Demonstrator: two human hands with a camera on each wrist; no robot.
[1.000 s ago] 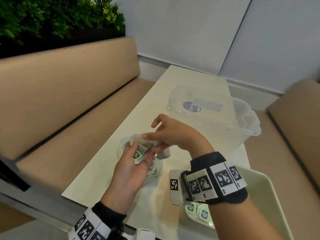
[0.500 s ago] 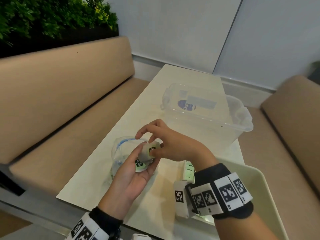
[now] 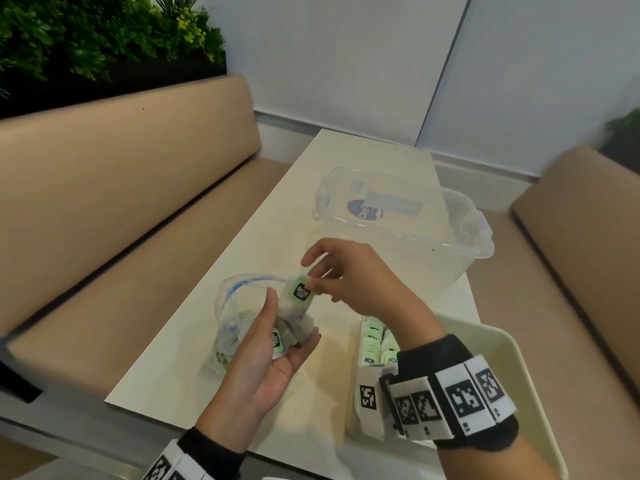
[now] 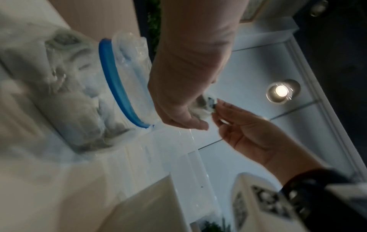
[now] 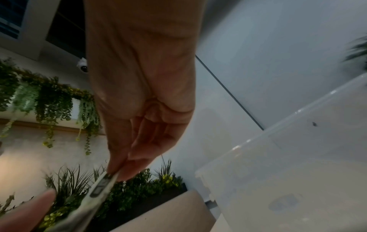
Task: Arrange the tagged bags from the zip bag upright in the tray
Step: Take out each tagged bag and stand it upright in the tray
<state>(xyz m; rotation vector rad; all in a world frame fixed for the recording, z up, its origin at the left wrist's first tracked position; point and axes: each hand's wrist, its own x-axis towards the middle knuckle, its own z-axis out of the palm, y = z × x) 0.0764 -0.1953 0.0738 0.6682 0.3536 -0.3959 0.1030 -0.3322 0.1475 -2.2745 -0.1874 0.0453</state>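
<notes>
A clear zip bag (image 3: 235, 306) with a blue zip lies open on the cream table, and several tagged bags are still inside it (image 4: 79, 109). My left hand (image 3: 291, 322) is palm up beside its mouth and cups a small clump of white tagged bags (image 3: 294, 327). My right hand (image 3: 311, 285) pinches the green tag (image 3: 300, 292) of one bag between thumb and forefinger, just above the left palm. The right wrist view shows that tag edge-on (image 5: 99, 186). The cream tray (image 3: 502, 344) stands at the right, with several green-tagged bags (image 3: 375, 341) upright along its left side.
A clear plastic storage box (image 3: 460, 244) stands on the far half of the table. Beige benches (image 3: 121, 202) flank the table on both sides. A dark planter with greenery (image 3: 104, 57) sits behind the left bench. The table's near edge (image 3: 173, 414) is close to my wrists.
Both hands have come out of the zip bag's mouth. The right hand has taken a green tag from the clump in the left palm and raised it slightly.
</notes>
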